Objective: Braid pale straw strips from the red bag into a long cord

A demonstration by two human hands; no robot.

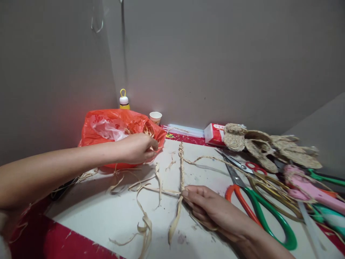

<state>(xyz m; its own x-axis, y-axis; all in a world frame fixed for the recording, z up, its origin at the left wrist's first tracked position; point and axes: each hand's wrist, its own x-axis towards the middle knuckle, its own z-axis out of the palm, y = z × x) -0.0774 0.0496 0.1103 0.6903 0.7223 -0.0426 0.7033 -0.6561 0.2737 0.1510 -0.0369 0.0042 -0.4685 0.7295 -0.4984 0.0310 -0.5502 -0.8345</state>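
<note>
My right hand (203,205) pinches the lower end of a narrow straw braid (182,163) between thumb and fingers. The braid stretches away from me on the white board, and loose flat strands fan out below and to the left of the grip. Over the right side of a red plastic bag (93,117), my left hand (140,148) is closed with its fingers curled. What it holds, if anything, I cannot make out. Dry straw strands (147,131) show in the bag's mouth just behind it. Loose straw pieces (147,228) lie in front of the bag.
To the right lie scissors with red and green handles (262,208), bronze-handled scissors (277,196) and a pink tool (309,189). Woven straw slippers (260,149) sit behind them beside a tissue pack (214,134). A paper cup (155,117) and a yellow bottle (124,101) stand by the wall.
</note>
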